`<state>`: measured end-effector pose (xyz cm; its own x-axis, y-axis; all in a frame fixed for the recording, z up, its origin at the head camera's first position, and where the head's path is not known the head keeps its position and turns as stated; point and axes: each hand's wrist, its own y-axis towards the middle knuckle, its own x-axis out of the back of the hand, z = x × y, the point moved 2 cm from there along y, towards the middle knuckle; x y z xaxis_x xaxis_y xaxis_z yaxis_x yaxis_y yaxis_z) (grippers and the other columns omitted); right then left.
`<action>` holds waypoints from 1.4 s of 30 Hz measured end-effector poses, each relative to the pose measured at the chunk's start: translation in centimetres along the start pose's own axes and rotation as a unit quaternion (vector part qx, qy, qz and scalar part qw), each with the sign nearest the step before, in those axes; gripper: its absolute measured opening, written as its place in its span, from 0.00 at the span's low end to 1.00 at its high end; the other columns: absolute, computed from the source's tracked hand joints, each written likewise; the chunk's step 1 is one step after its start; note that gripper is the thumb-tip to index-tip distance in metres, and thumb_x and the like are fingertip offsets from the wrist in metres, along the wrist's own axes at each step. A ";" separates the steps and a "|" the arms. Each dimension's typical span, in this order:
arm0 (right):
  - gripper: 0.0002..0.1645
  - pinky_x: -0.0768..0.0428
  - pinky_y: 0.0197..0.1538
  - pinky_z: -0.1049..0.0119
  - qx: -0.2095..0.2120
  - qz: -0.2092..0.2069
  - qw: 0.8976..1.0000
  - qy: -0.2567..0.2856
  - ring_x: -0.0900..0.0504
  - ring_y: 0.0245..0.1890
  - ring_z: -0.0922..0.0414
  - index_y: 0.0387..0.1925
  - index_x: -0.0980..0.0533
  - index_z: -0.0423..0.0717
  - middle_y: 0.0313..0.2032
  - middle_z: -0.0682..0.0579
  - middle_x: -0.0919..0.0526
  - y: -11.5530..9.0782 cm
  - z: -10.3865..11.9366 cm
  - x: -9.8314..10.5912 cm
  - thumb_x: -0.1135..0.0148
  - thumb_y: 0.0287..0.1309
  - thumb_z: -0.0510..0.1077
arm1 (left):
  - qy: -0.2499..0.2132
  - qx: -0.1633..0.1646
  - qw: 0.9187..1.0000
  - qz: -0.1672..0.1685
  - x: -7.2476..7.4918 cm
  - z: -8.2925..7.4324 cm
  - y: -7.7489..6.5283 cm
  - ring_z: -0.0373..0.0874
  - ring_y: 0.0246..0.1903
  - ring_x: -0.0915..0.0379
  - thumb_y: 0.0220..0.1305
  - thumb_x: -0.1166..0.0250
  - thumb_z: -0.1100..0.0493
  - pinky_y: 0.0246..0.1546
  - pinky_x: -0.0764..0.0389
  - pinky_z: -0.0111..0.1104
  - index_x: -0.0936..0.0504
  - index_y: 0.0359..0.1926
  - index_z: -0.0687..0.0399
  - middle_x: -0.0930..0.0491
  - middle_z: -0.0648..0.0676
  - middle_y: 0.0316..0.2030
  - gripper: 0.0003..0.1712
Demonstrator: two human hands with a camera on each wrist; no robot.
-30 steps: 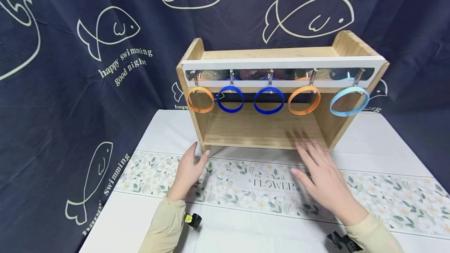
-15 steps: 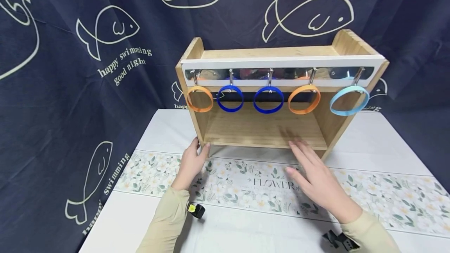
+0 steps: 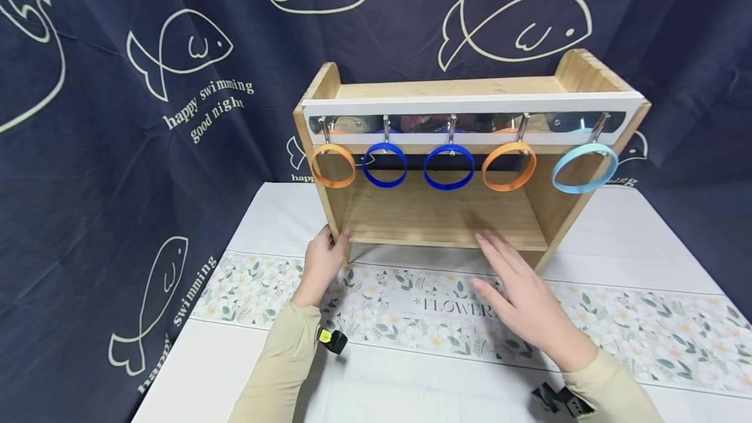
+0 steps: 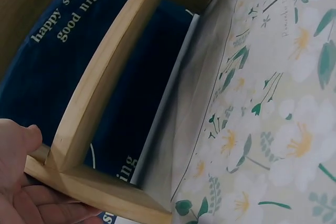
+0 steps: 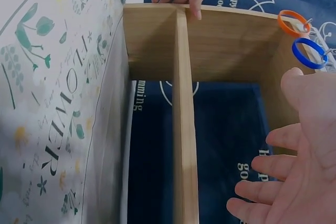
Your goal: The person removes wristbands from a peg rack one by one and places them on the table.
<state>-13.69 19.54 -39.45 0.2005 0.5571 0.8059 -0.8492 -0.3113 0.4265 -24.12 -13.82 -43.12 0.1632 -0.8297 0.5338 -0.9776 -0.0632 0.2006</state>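
A wooden shelf rack [image 3: 440, 214] stands on the table, with a white-and-mirrored strip [image 3: 470, 106] across its upper front. My left hand [image 3: 322, 263] grips the lower front edge of its left side panel [image 4: 105, 198], thumb on the inner face and fingers around the outside. Fingers extended, my right hand [image 3: 525, 302] hovers by the front edge of the lower board [image 3: 423, 243], right of the middle; in the right wrist view its spread fingers overlap the rack's opening. Orange [image 3: 333, 184], dark blue [image 3: 384, 184] and light blue [image 3: 572, 188] rings hang from metal hooks on the strip.
A white tablecloth [image 3: 405, 377] with a floral band [image 3: 399, 318] lies under the rack and arms. Close behind the rack hangs a dark blue curtain [image 3: 388, 44] printed with fish. Each wrist carries a small black device [image 3: 336, 342].
My left hand has moved forward to the rack's left panel and taken hold of it. My right hand has slid a little to the left along the front, fingers still extended.
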 end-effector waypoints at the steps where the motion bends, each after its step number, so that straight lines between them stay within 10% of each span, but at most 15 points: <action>1: 0.42 0.40 0.65 0.40 0.000 0.001 1.000 0.001 0.43 0.70 0.40 0.75 0.46 0.49 0.73 0.45 0.45 0.0 0.0 0.0 0.39 0.65 0.50 | 0.002 -0.001 1.000 -0.002 0.0 0.0 0.1 0.56 0.42 0.18 0.73 0.44 0.50 0.39 0.18 0.44 0.25 0.55 0.68 0.17 0.66 0.44 0.24; 42: 0.42 0.36 0.61 0.37 0.011 0.025 0.999 0.034 0.42 0.70 0.43 0.76 0.49 0.53 0.75 0.52 0.49 1.6 2.0 -0.2 0.43 0.68 0.51 | 0.094 0.000 0.995 -0.018 -0.4 0.8 0.9 0.47 0.20 0.26 0.74 0.49 0.46 0.18 0.29 0.35 0.20 0.48 0.65 0.16 0.62 0.30 0.25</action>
<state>-14.10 17.43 -38.14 0.1244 0.5916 0.7966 -0.8459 -0.3564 0.3968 -25.21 -13.96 -43.81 0.2199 -0.7078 0.6713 -0.9709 -0.0915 0.2215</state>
